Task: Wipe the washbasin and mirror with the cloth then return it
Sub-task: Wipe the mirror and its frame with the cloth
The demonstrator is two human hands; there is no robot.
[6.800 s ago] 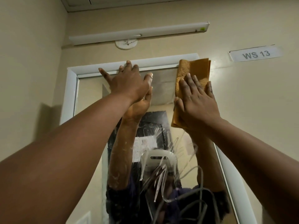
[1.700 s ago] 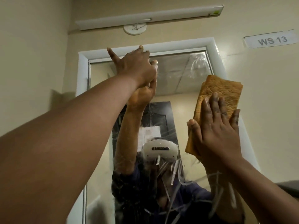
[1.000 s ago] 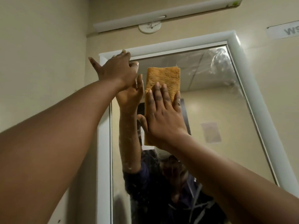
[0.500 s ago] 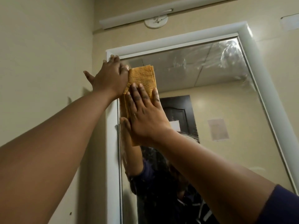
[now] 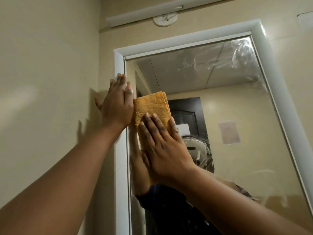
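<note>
A folded orange cloth point(image 5: 152, 107) lies flat against the mirror point(image 5: 228, 102) near its left edge. My right hand point(image 5: 162, 146) presses the cloth onto the glass with straight, spread fingers. My left hand point(image 5: 116, 104) rests flat with straight fingers on the mirror's white frame point(image 5: 118, 65) and the wall beside it, just left of the cloth. Smeared streaks show on the glass at the upper right. The washbasin is out of view.
A beige wall point(image 5: 47, 82) runs along the left. Above the mirror hang a white tube light point(image 5: 145, 11) and a round white fitting point(image 5: 165, 18). The mirror reflects a dark door and a person's arms.
My right hand has slid the cloth leftward across the mirror and then downward along its left edge. My left hand has dropped from the top frame to the left side frame.
</note>
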